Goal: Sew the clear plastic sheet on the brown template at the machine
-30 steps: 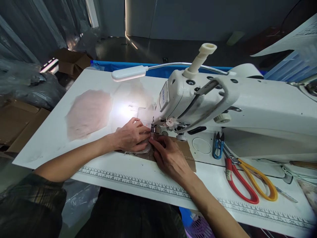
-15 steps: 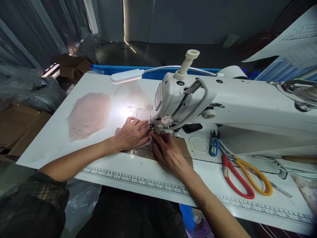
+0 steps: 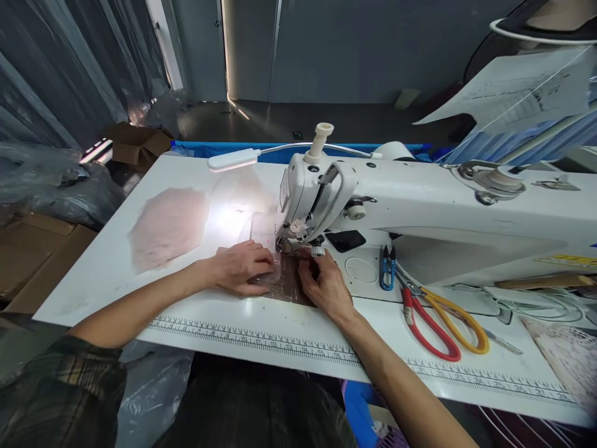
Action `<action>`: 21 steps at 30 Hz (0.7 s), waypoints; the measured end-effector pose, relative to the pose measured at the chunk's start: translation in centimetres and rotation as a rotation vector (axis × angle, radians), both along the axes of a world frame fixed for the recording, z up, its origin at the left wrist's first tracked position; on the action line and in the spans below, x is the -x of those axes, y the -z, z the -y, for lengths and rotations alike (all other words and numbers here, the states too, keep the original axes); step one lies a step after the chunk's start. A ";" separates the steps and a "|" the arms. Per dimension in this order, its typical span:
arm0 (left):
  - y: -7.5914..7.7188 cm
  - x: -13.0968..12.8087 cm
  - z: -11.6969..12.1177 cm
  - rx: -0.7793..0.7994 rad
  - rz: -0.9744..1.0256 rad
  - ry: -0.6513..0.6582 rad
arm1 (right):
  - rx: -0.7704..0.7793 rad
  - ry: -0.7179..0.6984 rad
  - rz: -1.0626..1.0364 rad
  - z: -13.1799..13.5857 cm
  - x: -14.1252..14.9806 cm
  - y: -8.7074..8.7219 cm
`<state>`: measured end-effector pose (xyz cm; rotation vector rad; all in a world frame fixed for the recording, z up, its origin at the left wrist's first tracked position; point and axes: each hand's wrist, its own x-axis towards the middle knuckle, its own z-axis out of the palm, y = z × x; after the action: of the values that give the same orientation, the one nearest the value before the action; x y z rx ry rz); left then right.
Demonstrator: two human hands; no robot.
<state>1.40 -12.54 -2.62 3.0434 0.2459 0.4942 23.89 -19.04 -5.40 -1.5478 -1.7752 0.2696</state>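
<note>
A white sewing machine [image 3: 420,205] stands on a white table [image 3: 116,249]. My left hand [image 3: 240,266] lies flat, fingers stretched out, pressing a small pale piece of fabric [image 3: 270,277] just left of the needle area. My right hand [image 3: 326,283] rests on the brown patch in front of the presser foot, fingers curled with the tips pinched near the fabric's edge. What the fingertips hold is too small to make out. A lamp on a gooseneck [image 3: 233,160] lights the spot.
A pink fabric piece [image 3: 168,224] lies at the left of the table. Blue thread snips [image 3: 387,269] and red and yellow scissors [image 3: 438,317] lie right of my hands. A printed ruler [image 3: 261,345] runs along the front edge. Cardboard boxes [image 3: 140,140] stand beyond.
The view has pulled back and tilted up, so the machine looks smaller. My right hand has drawn its fingers in toward the presser foot; my left hand stays flat on the fabric.
</note>
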 end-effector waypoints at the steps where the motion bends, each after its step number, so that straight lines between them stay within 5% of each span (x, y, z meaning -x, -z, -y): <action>1: -0.3 -0.1 0.6 -0.017 -0.036 0.031 | -0.007 -0.009 -0.004 0.0 0.0 0.1; 5: -2.3 -0.3 2.6 0.069 -0.109 0.194 | 0.040 -0.022 -0.012 0.1 0.1 -0.1; 8: -3.1 -0.4 3.1 0.177 -0.047 0.052 | 0.189 -0.047 -0.032 -0.1 -0.3 -1.1; 12: -1.7 -0.4 2.3 0.260 0.099 -0.219 | 0.425 -0.195 0.005 -1.0 -0.8 -3.3; 16: 0.8 0.1 0.6 0.406 0.177 -0.130 | 0.345 -0.252 0.125 -2.0 -0.4 -3.8; 21: 1.1 0.3 0.0 0.421 0.172 -0.130 | 0.257 -0.150 0.062 -2.1 -0.4 -1.5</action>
<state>1.14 -12.51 -3.74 2.5718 0.4745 0.6175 24.29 -16.93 -3.93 -1.6143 -1.9703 0.5475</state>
